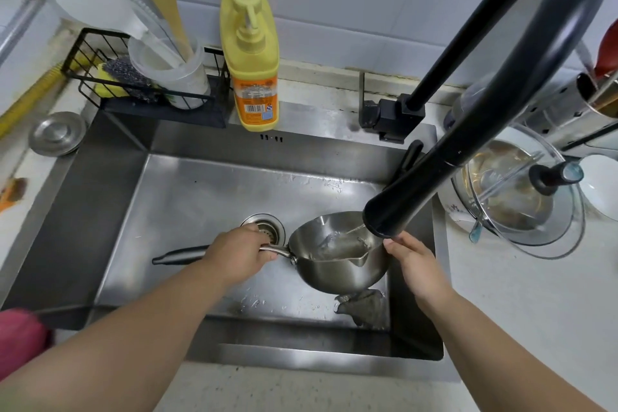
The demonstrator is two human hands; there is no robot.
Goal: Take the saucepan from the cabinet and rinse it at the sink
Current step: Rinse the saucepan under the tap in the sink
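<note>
The saucepan (337, 254) hung over the sink (187, 197), near its right wall, tipped with the spout toward the person and water pooled inside. Its long axis ran left to right, the handle pointing left. The left hand (239, 252) had its fingers (269, 256) closed round the handle close to the bowl, so this hand carried the pan. The right hand (413, 264) sat just beside the pan's right rim, fingers loosely open; whether they touched the rim could not be told. The black faucet (401, 207) head hung right over the bowl's far right edge, so the pan lay directly under the outlet. The drain (267, 226) showed just behind the left hand, and a grey cloth (363, 306) lay on the sink floor below the pan. A soap bottle (252, 53) stood well apart at the back rim, and a glass lid (521, 197) rested on the tabletop to the right. Nothing blocked swirling or tipping the pan out toward the drain.
</note>
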